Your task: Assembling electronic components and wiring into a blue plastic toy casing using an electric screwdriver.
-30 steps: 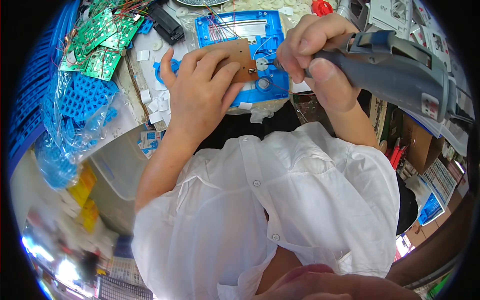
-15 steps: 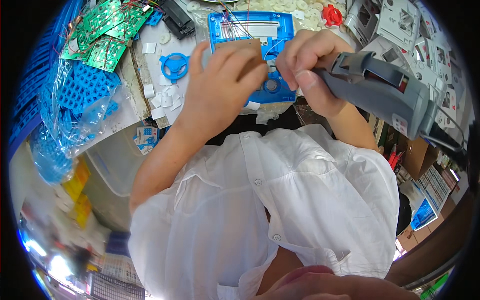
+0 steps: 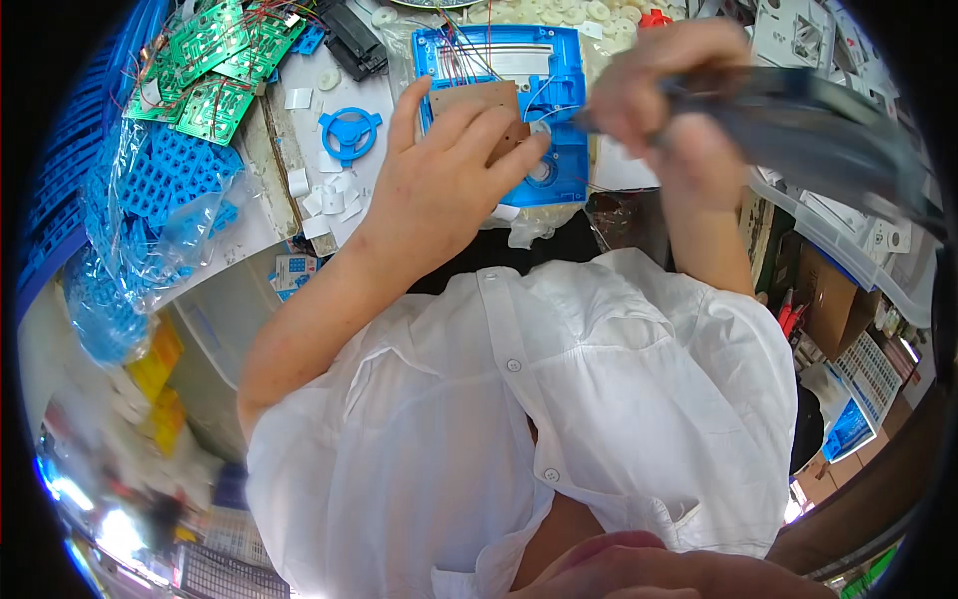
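Observation:
A blue plastic casing [image 3: 569,188] lies open on the table, with thin wires at its far end and a brown circuit board [image 3: 489,95] over its middle. Fingers spread, my left hand [image 3: 439,180] rests over the board and the casing's near left part; its thumb is beside a round pale part [image 3: 542,165]. My right hand [image 3: 689,110] is closed round a grey powered screwdriver [image 3: 808,125], just right of the casing. Motion blurs the hand and tool; the tool's tip points toward the casing's right edge.
Green circuit boards [image 3: 215,110] with red wires and bagged blue keypad parts [image 3: 170,185] lie at the left. A blue ring part [image 3: 349,136], white paper pieces [image 3: 334,195] and a black part [image 3: 351,40] lie closer in. White plastic parts [image 3: 788,35] fill the far right.
My right hand and the screwdriver have moved right and away from the casing. My left hand's fingers have spread and settled lower over the board.

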`<action>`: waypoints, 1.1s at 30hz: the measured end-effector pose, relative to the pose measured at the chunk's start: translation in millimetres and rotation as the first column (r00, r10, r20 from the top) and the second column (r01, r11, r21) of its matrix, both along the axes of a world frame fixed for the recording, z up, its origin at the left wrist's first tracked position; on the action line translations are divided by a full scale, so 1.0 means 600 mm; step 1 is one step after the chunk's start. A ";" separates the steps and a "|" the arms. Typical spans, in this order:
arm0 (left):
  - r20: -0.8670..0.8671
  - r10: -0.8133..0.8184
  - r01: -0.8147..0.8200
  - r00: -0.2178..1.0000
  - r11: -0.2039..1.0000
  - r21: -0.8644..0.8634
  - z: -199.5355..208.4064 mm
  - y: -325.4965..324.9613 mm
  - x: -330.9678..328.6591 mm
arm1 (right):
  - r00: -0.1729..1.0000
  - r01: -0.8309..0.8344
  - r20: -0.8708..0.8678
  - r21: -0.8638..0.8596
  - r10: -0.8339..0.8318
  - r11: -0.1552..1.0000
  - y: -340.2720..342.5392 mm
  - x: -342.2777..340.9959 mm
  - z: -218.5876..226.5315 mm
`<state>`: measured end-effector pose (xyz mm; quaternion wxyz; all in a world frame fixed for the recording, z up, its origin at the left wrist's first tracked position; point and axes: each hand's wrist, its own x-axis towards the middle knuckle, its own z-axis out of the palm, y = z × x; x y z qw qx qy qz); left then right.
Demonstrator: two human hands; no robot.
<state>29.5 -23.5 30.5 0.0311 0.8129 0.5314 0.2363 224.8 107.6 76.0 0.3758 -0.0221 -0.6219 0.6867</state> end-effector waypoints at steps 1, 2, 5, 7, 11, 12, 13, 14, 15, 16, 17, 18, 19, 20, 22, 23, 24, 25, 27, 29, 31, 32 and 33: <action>0.013 -0.004 0.004 1.000 1.000 -0.028 0.000 0.000 -0.007 | 0.996 -0.042 -0.073 0.052 0.046 0.998 0.029 0.007 0.027; 0.020 -0.005 0.007 1.000 0.998 -0.066 0.001 -0.008 -0.012 | 0.995 -0.023 -0.095 0.113 0.034 0.993 0.047 0.012 0.047; 0.130 0.070 -0.056 0.989 0.993 -0.108 -0.002 -0.020 -0.030 | 0.919 0.393 -0.091 0.160 -0.383 0.905 0.033 0.003 0.081; 0.148 0.095 -0.086 0.984 0.994 -0.065 -0.006 -0.023 -0.039 | 0.677 0.716 -0.027 0.256 -0.735 0.650 0.032 -0.007 0.092; 0.226 0.153 -0.144 0.962 0.988 -0.054 -0.005 -0.028 -0.046 | 0.531 0.755 0.058 0.421 -0.845 0.503 -0.001 0.022 0.035; 0.225 0.197 -0.187 0.954 0.980 -0.066 -0.008 -0.041 -0.044 | 0.514 0.751 0.079 0.439 -0.854 0.493 -0.022 0.013 -0.007; 0.246 0.197 -0.184 0.949 0.980 -0.076 -0.010 -0.040 -0.042 | 0.527 0.711 0.181 0.442 -0.830 0.548 -0.043 0.012 -0.020; 0.259 0.201 -0.185 0.945 0.979 -0.084 -0.013 -0.041 -0.039 | 0.539 0.668 0.279 0.433 -0.795 0.605 -0.064 0.008 -0.034; 0.272 0.206 -0.188 0.940 0.978 -0.093 -0.015 -0.041 -0.037 | 0.604 0.571 0.435 0.348 -0.668 0.744 -0.077 0.003 -0.039; 0.276 0.215 -0.197 0.937 0.976 -0.092 -0.016 -0.041 -0.035 | 0.570 0.443 0.499 0.482 -0.652 0.756 -0.075 -0.007 -0.043; 0.284 0.222 -0.204 0.933 0.975 -0.090 -0.018 -0.040 -0.033 | 0.522 0.292 0.558 0.594 -0.645 0.750 -0.067 -0.019 -0.045; 0.293 0.229 -0.212 0.929 0.973 -0.088 -0.019 -0.040 -0.032 | 0.464 0.125 0.608 0.676 -0.645 0.727 -0.060 -0.028 -0.049; 0.290 0.225 -0.207 0.930 0.974 -0.092 -0.020 -0.042 -0.032 | 0.486 0.107 0.573 0.710 -0.660 0.696 -0.057 -0.034 -0.054; 0.291 0.229 -0.211 0.929 0.973 -0.092 -0.020 -0.044 -0.032 | 0.514 0.083 0.536 0.746 -0.670 0.661 -0.050 -0.041 -0.058; 0.301 0.225 -0.206 0.927 0.974 -0.094 -0.020 -0.042 -0.033 | 0.502 0.059 0.579 0.718 -0.642 0.694 -0.045 -0.049 -0.049; 0.307 0.224 -0.202 0.925 0.974 -0.100 -0.018 -0.042 -0.033 | 0.465 0.061 0.657 0.645 -0.593 0.762 -0.046 -0.053 -0.035; 0.313 0.222 -0.198 0.924 0.974 -0.106 -0.018 -0.042 -0.035 | 0.427 0.066 0.728 0.566 -0.536 0.822 -0.045 -0.055 -0.028; 0.349 0.217 -0.198 0.911 0.976 -0.089 -0.019 -0.042 -0.037 | 0.458 0.099 0.758 0.476 -0.465 0.874 -0.042 -0.054 -0.031; 0.420 0.203 -0.197 0.884 0.979 -0.057 -0.023 -0.041 -0.043 | 0.522 0.154 0.792 0.277 -0.316 0.949 -0.035 -0.042 -0.042; 0.461 0.210 -0.214 0.862 0.976 -0.044 -0.023 -0.040 -0.052 | 0.639 0.174 0.746 0.096 -0.186 0.980 -0.028 -0.029 -0.051; 0.460 0.211 -0.222 0.863 0.975 -0.031 -0.029 -0.040 -0.066 | 0.730 0.149 0.676 -0.018 -0.098 0.989 -0.022 -0.017 -0.048; 0.441 0.212 -0.224 0.872 0.974 -0.025 -0.033 -0.040 -0.075 | 0.762 0.141 0.642 -0.030 -0.089 0.990 -0.021 -0.009 -0.048; 0.422 0.212 -0.225 0.881 0.974 -0.020 -0.037 -0.038 -0.080 | 0.764 0.155 0.640 -0.061 -0.081 0.986 -0.022 0.000 -0.046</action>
